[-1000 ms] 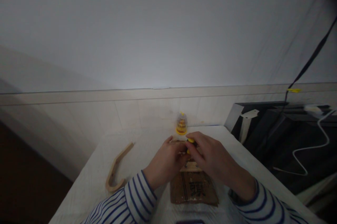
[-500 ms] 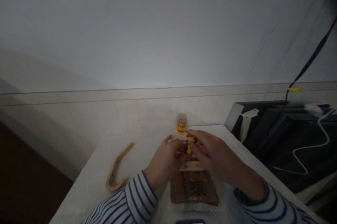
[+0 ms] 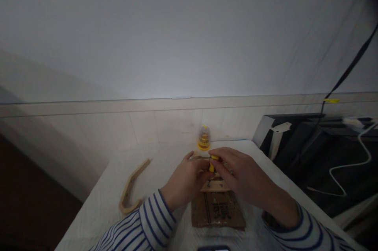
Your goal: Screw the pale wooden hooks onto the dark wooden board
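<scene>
My left hand [image 3: 185, 180] and my right hand [image 3: 239, 175] meet over a small wooden piece [image 3: 216, 185] on the white table [image 3: 103, 203]. The right hand's fingers pinch a small yellow-handled tool [image 3: 212, 163], held upright over the wood. My left hand's fingers are curled against the wooden piece and the tool's lower part; what they grip is hidden. A brown cardboard packet [image 3: 217, 212] lies flat just below the wood, toward me. Both sleeves are white with blue stripes.
A curved wooden hook-shaped part [image 3: 130, 188] lies on the table's left. A small clear and yellow bit holder [image 3: 204, 140] stands at the table's far edge by the wall. To the right sits a dark surface with a white cable [image 3: 348, 166] and a black cable.
Both hands stay over the wooden piece. The right hand's fingers have shifted slightly on the yellow tool; the view has barely moved.
</scene>
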`<state>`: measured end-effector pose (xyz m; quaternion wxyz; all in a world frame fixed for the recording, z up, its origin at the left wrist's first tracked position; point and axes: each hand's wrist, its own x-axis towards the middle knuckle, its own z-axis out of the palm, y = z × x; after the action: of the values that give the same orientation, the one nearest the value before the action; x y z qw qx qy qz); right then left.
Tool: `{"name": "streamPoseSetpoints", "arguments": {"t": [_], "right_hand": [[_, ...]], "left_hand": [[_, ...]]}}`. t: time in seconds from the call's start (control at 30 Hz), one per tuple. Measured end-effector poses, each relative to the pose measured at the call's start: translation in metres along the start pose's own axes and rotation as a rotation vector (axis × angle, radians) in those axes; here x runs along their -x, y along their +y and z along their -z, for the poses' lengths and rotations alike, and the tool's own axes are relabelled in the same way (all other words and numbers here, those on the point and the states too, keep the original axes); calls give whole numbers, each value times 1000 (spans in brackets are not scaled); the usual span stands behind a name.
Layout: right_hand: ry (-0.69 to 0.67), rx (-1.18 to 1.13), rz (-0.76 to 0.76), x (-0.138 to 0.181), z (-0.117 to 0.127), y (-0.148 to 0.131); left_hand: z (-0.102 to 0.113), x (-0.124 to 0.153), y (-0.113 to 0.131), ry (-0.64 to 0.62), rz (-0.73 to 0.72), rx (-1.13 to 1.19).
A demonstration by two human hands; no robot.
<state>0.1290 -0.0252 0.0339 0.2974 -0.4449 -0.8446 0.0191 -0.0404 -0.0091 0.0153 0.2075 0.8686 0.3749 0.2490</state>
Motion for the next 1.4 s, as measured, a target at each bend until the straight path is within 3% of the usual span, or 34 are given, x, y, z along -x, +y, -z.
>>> {"name": "streamPoseSetpoints", "arguments": {"t": [0.5,0.93,1.23,1.4], "right_hand": [[36,24,24,0,-7,-1],[28,20,19,0,-5,-3],[1,-31,-35,0,-2,1],[-34,-41,8,-2,1,-2]], "left_hand": [[1,-1,-3,-36,-55,11],[-1,-2,0,9,22,1],[-1,-1,1,25,5,15],[-2,-2,0,32,-5,13]]}}
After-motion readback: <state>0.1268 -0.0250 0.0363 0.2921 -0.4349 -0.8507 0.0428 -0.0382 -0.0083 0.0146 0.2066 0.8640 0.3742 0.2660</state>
